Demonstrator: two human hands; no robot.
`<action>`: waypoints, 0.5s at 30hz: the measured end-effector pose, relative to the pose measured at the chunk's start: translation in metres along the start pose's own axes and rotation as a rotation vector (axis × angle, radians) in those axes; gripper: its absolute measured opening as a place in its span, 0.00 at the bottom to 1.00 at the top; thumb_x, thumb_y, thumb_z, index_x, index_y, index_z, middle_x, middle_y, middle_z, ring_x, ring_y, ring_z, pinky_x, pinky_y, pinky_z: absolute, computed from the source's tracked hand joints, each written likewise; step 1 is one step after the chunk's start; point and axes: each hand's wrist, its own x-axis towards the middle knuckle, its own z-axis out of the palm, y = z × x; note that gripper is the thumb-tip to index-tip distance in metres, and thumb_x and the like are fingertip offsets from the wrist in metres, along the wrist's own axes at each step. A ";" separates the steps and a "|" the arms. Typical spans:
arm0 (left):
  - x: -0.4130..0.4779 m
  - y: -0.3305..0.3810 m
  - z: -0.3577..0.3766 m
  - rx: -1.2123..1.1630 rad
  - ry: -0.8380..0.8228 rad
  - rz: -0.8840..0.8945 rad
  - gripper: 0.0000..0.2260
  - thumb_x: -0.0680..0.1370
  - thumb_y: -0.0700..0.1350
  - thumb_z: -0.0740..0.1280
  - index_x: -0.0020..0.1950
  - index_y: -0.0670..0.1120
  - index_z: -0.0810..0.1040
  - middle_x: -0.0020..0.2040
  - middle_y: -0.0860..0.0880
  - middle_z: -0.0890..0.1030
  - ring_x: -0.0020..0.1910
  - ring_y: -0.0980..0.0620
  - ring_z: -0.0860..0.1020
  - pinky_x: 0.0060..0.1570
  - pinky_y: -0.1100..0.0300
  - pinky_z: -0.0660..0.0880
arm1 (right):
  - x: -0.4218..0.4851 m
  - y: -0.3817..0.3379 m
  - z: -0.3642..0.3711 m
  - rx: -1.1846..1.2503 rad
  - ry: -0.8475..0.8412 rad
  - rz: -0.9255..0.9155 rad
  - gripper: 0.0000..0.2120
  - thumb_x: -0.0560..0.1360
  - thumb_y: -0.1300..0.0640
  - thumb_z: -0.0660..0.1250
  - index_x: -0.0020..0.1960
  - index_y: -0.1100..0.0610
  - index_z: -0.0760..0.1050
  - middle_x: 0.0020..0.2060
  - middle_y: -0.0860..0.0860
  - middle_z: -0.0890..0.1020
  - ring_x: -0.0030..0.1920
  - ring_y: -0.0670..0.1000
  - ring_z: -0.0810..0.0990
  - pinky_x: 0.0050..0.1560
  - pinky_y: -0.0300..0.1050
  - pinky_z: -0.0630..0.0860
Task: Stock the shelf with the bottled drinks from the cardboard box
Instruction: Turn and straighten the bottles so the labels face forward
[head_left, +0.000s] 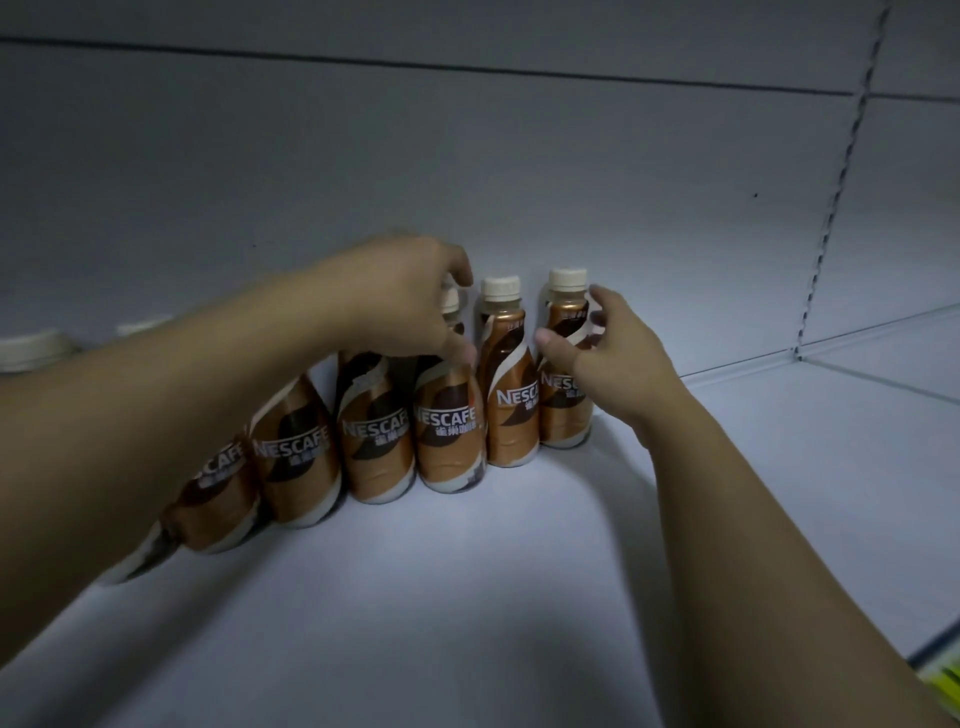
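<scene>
brown swirled bottles (451, 431) (cream caps), white shelf (519, 597)

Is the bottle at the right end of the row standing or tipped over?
Upright: the rightmost bottle stands on its base on the shelf, cap uppermost, right hand round its neck.

One camera is recording, worn on the person's head. It is facing forward and a little downward into the white shelf (519, 597). It is sitting close, so the shelf board is filling the lower half of the view and the back panel (467, 156) the upper half. The wide lens is bending straight edges, and the slotted upright (831, 208) is leaning at the right. Both forearms are reaching in from the bottom corners. Near the centre, the left hand (405, 296) is holding an inner bottle (449, 431) and the right hand (613, 358) the end bottle (563, 421).
</scene>
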 end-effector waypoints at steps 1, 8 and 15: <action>-0.003 -0.003 -0.003 -0.007 -0.017 -0.012 0.31 0.67 0.56 0.75 0.67 0.52 0.70 0.57 0.49 0.77 0.48 0.51 0.74 0.44 0.56 0.72 | 0.000 0.000 0.000 0.008 -0.026 -0.006 0.42 0.69 0.45 0.75 0.76 0.53 0.57 0.70 0.52 0.72 0.68 0.55 0.72 0.61 0.50 0.71; -0.005 -0.005 0.005 -0.026 0.033 -0.045 0.25 0.63 0.56 0.78 0.54 0.51 0.72 0.44 0.51 0.78 0.39 0.53 0.75 0.35 0.58 0.74 | 0.000 0.003 0.009 -0.050 -0.107 0.021 0.58 0.60 0.49 0.82 0.78 0.49 0.48 0.71 0.51 0.71 0.69 0.57 0.71 0.68 0.56 0.70; -0.002 -0.001 0.014 0.053 0.110 -0.133 0.24 0.65 0.57 0.77 0.51 0.48 0.72 0.41 0.49 0.77 0.38 0.49 0.75 0.35 0.55 0.72 | -0.001 0.003 0.012 -0.043 -0.100 0.009 0.56 0.62 0.51 0.81 0.78 0.49 0.48 0.71 0.52 0.70 0.70 0.58 0.70 0.68 0.59 0.69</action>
